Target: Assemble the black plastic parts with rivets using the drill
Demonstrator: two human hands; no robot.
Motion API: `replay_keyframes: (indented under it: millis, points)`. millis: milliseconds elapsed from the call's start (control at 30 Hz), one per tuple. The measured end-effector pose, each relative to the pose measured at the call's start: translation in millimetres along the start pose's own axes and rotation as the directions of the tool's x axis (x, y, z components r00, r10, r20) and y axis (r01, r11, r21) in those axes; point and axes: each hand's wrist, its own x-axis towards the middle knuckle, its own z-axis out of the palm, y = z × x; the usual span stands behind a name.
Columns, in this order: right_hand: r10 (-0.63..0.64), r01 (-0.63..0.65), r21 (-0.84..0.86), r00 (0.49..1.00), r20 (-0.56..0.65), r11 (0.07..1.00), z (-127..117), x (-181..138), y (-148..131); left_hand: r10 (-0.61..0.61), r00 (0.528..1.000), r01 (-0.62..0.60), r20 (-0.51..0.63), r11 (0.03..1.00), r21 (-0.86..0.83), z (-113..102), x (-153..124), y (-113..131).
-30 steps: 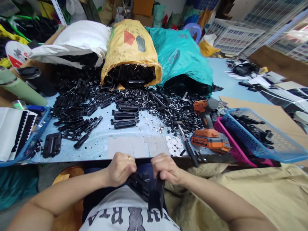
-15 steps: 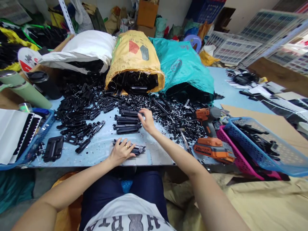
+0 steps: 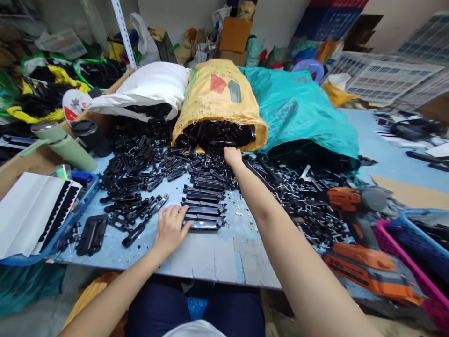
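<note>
My left hand (image 3: 171, 229) rests low over the table with its fingers apart, beside the left end of the nearest bar. That bar belongs to a row of long black plastic bars (image 3: 205, 210), laid parallel one behind another. My right hand (image 3: 232, 156) reaches to the mouth of the yellow sack (image 3: 224, 103), its fingers curled at a black plastic bar (image 3: 223, 143) lying in the opening. The fingertips are hidden. More black parts fill the sack's mouth. Small screws and black pieces (image 3: 298, 206) are heaped just right of my right forearm.
A white sack (image 3: 150, 79) and a teal sack (image 3: 301, 107) flank the yellow one. Black link parts (image 3: 133, 164) pile up at left, near a green bottle (image 3: 68, 147) and a blue basket (image 3: 89, 199). An orange cordless drill (image 3: 368, 262) and a pink basket (image 3: 389, 243) stand at right.
My right hand has moved from the row of bars forward to the yellow sack's mouth. My left hand has let go of the nearest bar, which now lies against the row. The view has shifted.
</note>
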Motion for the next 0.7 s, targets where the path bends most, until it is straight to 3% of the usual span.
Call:
replay_keyframes:
  millis: [133, 267, 467, 700]
  points:
    - [-0.014, 0.015, -0.036, 0.999, 0.048, 0.999, 9, 5, 2, -0.253, 0.966, 0.243, 0.062, 0.961, 0.132, -11, 9, -40]
    - [0.013, -0.010, -0.074, 0.999, 0.047, 0.997, 7, 4, 0, -0.367, 0.909, 0.290, 0.196, 0.897, 0.334, -9, 22, -50]
    - [-0.005, 0.006, -0.104, 1.000, 0.010, 0.995, 1, 0, -3, -0.453, 0.868, 0.345, 0.204, 0.845, 0.408, 7, 27, -46]
    - [-0.095, 0.082, -0.136, 0.991, -0.094, 0.987, -7, -19, 2, -0.340, 0.936, 0.299, 0.089, 0.905, 0.303, 5, 17, -48]
